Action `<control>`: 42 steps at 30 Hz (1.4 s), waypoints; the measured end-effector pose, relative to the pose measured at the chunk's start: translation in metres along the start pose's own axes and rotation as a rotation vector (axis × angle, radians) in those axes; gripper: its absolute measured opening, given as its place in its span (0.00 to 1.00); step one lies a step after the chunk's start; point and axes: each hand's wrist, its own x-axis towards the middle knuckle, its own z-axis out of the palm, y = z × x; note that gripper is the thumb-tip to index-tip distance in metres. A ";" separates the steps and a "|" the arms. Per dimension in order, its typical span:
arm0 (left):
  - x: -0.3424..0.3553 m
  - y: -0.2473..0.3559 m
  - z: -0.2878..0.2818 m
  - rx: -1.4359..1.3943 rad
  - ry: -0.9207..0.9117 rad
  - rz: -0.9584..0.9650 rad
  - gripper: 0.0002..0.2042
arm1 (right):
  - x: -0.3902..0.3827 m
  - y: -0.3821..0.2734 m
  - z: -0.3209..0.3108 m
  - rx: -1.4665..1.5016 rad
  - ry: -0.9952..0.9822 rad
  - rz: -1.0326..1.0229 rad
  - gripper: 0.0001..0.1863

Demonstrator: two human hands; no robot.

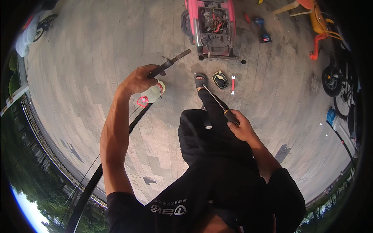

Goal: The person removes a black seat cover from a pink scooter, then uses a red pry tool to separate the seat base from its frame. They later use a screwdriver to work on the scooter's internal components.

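My left hand (138, 80) is closed around a dark elongated tool or part (171, 62) with a flat, greyish end pointing up and to the right; its exact kind is unclear. In my right hand (242, 127) is a long screwdriver (216, 98) with a black and yellow handle, its shaft slanting up-left towards my sandalled foot (201, 80). Ahead stands a pink scooter (232, 17), its body opened so that wiring and metal frame tubes show. Neither tool touches it. A small dark tray-like piece with a pale rim (220, 80) lies by my foot.
Beside that piece lies a red bar tool with white ends (233, 84). A blue cordless drill (262, 31) rests right of the scooter. A pale container with a red rim (154, 94) stands below my left hand. Far right are a red coiled hose (318, 44) and a blue-white bucket (332, 117).
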 end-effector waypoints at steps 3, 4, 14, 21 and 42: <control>0.031 0.018 -0.028 0.077 -0.146 0.026 0.19 | -0.008 -0.024 0.020 0.029 0.127 0.060 0.26; 0.043 0.023 -0.037 0.146 -0.183 0.065 0.18 | -0.011 -0.030 0.029 0.024 0.159 0.063 0.26; 0.140 0.060 -0.081 0.415 -0.646 0.241 0.20 | -0.012 -0.062 0.137 0.168 0.711 0.066 0.26; 0.154 0.065 -0.079 0.419 -0.752 0.298 0.17 | 0.009 -0.094 0.177 0.226 0.933 0.087 0.24; 0.184 -0.009 0.009 0.323 0.399 0.430 0.19 | 0.044 -0.167 0.131 0.262 0.661 0.108 0.05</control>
